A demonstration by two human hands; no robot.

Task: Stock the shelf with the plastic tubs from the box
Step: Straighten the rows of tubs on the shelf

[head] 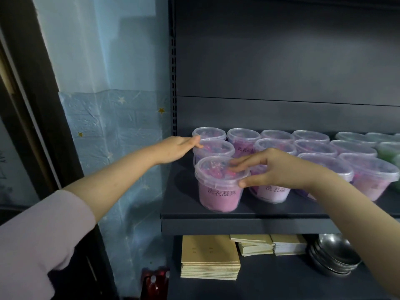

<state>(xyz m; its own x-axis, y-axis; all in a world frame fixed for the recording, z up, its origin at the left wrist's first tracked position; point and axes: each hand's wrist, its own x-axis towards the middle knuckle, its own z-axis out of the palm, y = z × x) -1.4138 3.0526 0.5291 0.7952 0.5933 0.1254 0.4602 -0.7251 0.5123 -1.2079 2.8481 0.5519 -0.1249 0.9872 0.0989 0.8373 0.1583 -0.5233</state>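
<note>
Item: pink plastic tubs with clear lids, set out in rows on the dark shelf (pixel 184 204); the box is not in view. Front tub (pixel 218 191): stood upright at the left end of the front row, near the shelf's front edge, label facing out; whether it touches its right-hand neighbour cannot be told. Right hand (pixel 272 169): reached in from the right, fingers laid across the lid, thumb set against the near side of the rim, so that the rim is pinched between them. Left hand (pixel 175 148): fingers straight and held together, tips touching the left rim of the second-row tub (pixel 214 148) directly behind the front tub; nothing is gripped. Governing relation: the front tub lies under and to the left of the right hand, by far the nearer of the two; its axis is vertical, so any nudge is judged to run flat along the shelf, back toward the second row. Step judged: the left column is being squared up. Also noted: green tubs (pixel 389 150) at the far right of the same shelf; tan booklets (pixel 210 258) and nested metal bowls (pixel 333 256) on the lower shelf
</note>
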